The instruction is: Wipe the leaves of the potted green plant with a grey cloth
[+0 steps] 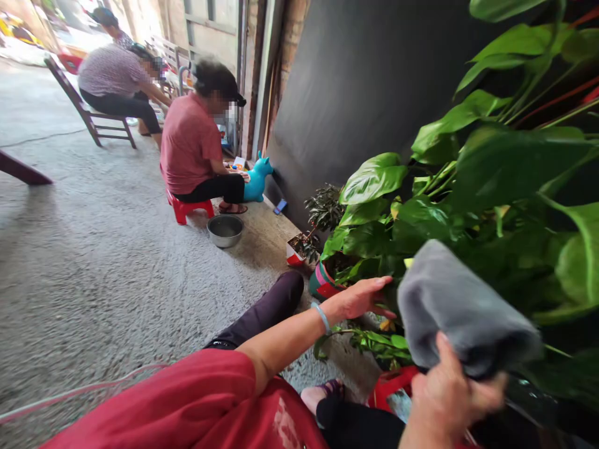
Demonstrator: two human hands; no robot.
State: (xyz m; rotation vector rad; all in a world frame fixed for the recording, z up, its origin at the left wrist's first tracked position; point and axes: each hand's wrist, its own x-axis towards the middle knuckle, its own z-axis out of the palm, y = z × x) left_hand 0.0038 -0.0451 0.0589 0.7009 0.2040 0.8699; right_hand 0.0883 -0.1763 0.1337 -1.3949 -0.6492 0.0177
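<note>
The right hand (447, 393) is closed around a folded grey cloth (461, 308), soft and fleecy, its rounded bulk rising above the knuckles and lying against the broad, glossy leaves of a plant (505, 168) that fills the space above and beyond both hands. The left hand (362, 298) is open, fingers stretched flat and together, reaching in among the lower leaves just left of the cloth; a pale blue band (322, 317) circles its wrist. Just beyond the left hand stands a round pot (322, 284) striped in red and green, and further out a smaller red-and-white square pot (294, 255) holding a dark, fine-leaved plant (322, 212). Under the right hand a red plastic rim (393, 383) shows, partly hidden. The floor (103, 268) is rough, pebbled concrete. Well beyond the left hand a shallow metal bowl (225, 230) sits on it, beside a person in a red shirt (189, 143) seated on a low red stool (187, 209), with a smooth blue toy animal (257, 178) by a dark flat wall (365, 81). Further off, another person (116, 81) sits on a wooden chair (88, 112).
</note>
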